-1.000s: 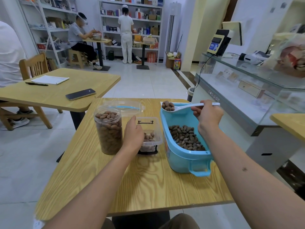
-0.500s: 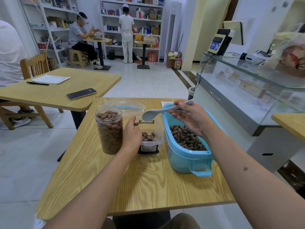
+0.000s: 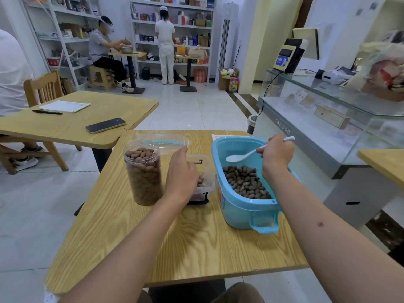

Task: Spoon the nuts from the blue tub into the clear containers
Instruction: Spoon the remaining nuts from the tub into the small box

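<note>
Pale raised lettering ran along the grey front edge of the glass display counter (image 3: 306, 136), reading roughly "coolpad", though the letters were too faint to be sure. A blue screen (image 3: 282, 60) on the counter showed white characters, too small to read. Packaging on the back shelves (image 3: 175, 16) stayed illegible.

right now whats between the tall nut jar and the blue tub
In the head view, the left hand and the small clear container it rests on sit between the tall jar and the blue tub.
</note>
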